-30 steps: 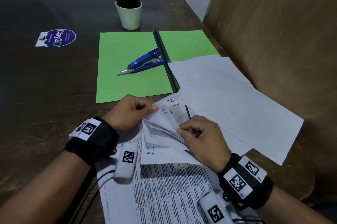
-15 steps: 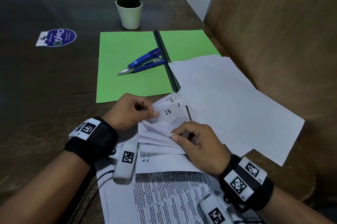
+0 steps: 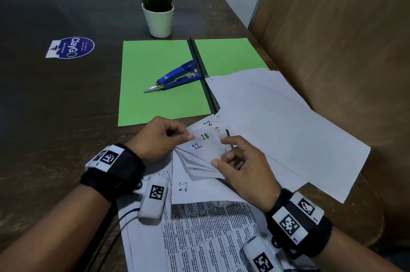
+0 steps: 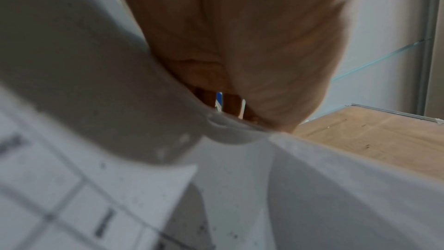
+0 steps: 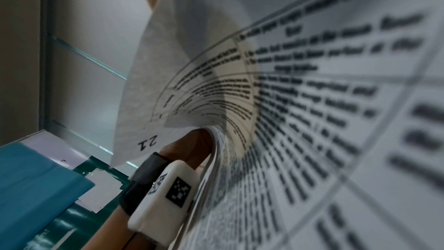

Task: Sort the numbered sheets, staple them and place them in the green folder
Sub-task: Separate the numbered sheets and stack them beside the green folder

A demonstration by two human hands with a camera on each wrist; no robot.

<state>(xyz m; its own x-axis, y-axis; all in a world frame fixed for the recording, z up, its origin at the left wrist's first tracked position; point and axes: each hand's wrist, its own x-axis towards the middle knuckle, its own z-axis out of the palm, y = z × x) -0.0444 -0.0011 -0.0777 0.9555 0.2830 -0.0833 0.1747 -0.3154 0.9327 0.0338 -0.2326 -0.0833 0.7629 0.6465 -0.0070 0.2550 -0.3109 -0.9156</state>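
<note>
A fanned stack of numbered white sheets (image 3: 200, 152) lies near the table's front, with corners marked 18 and 12 on top. My left hand (image 3: 159, 138) pinches the stack's upper left corner between thumb and fingers. My right hand (image 3: 241, 165) grips the folded-back corners at the lower right with thumb and forefinger. The open green folder (image 3: 155, 85) lies behind the hands, and a blue stapler (image 3: 175, 77) rests on its left half. In the right wrist view a lifted sheet (image 5: 153, 113) shows the number 21. The left wrist view shows blurred paper (image 4: 312, 187) under my palm.
More white sheets (image 3: 288, 125) spread to the right, covering part of the folder's right half. Printed sheets (image 3: 199, 238) lie under my wrists. A potted plant (image 3: 158, 3) stands behind the folder, a round sticker (image 3: 71, 47) is at left, and a wooden panel (image 3: 343, 39) walls the right.
The right thumb has folded back more corners, so the 12 now shows beneath the 18. Both hands have stayed in about the same place on the stack.
</note>
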